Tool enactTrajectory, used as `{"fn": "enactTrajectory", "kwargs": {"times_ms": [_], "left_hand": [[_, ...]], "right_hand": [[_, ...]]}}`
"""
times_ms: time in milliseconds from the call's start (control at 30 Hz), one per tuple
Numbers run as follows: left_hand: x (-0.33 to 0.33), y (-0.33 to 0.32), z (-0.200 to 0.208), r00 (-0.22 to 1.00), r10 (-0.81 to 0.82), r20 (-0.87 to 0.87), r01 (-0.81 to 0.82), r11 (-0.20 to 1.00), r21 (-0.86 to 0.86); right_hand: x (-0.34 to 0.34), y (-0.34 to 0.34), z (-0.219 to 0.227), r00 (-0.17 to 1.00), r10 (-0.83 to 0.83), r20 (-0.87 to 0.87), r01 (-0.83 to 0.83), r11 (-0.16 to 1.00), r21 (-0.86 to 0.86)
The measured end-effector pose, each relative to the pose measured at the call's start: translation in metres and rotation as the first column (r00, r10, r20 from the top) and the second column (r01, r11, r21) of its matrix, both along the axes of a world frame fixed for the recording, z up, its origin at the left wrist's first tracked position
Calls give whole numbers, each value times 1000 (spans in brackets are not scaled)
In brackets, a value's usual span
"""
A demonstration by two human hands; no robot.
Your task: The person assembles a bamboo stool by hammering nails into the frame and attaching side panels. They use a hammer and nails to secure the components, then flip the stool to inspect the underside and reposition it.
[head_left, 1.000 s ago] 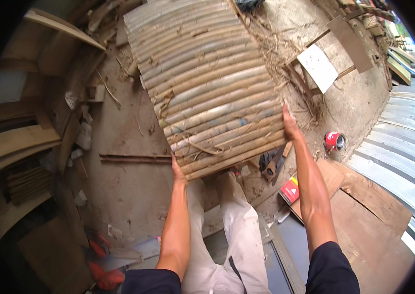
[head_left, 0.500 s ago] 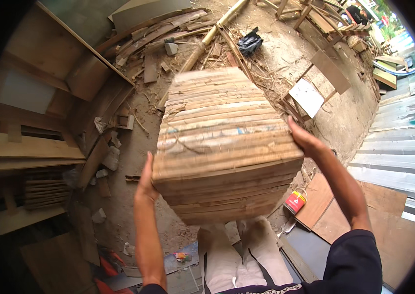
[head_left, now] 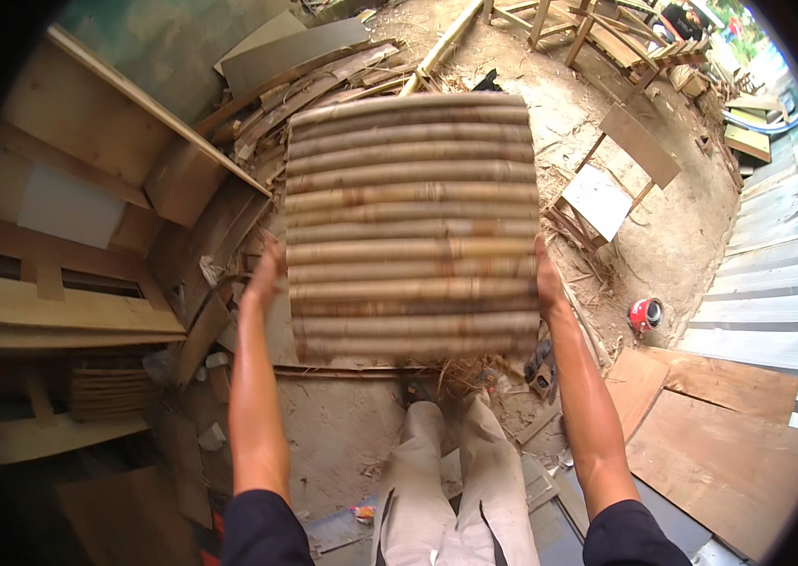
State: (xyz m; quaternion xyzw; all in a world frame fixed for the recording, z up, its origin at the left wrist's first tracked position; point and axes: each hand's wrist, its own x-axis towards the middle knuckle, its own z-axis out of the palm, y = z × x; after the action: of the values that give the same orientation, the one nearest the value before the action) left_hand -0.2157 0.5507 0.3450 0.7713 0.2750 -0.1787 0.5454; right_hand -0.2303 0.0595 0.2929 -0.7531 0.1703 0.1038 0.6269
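A square bamboo-slat panel (head_left: 410, 226) is held up in front of me, its rounded bamboo rows running crosswise and slightly blurred by motion. My left hand (head_left: 270, 262) is at its left edge, the fingers partly hidden behind it. At the opposite edge, my right hand (head_left: 548, 271) presses against the side, most of its fingers out of sight. The panel hangs between both hands, above my legs and the dirt floor.
Wooden shelving (head_left: 88, 179) stands at the left, with scrap boards (head_left: 324, 85) piled behind. A red can (head_left: 645, 314) sits at right, near plywood sheets (head_left: 715, 443) and corrugated metal (head_left: 748, 274). A small frame with a white sheet (head_left: 597, 201) lies beyond; a person (head_left: 680, 21) is far back.
The bamboo panel has tilted, so its rounded bamboo face now shows instead of the flatter slats and a lower side. Both hands have risen in view with it, the arms straighter.
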Motion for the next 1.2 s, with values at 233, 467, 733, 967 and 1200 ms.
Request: {"fn": "enactTrajectory", "kwargs": {"times_ms": [233,467,733,967,1200], "left_hand": [[83,-33,-9,991,115,75,-100,978,-182],[38,-28,-23,978,106,181,-41,943,-332],[8,-68,-21,976,192,106,-135,907,-398],[-46,-51,-45,934,341,104,-295,904,-309],[11,-81,26,898,-290,332,-57,670,740]], "right_hand": [[158,2,10,974,-154,168,211,886,-412],[117,7,10,957,-58,286,170,907,-386],[140,-42,-2,975,-71,210,175,829,-531],[43,-85,-91,710,-629,318,704,654,-278],[-88,-1,-242,959,-196,-204,72,865,-496]]}}
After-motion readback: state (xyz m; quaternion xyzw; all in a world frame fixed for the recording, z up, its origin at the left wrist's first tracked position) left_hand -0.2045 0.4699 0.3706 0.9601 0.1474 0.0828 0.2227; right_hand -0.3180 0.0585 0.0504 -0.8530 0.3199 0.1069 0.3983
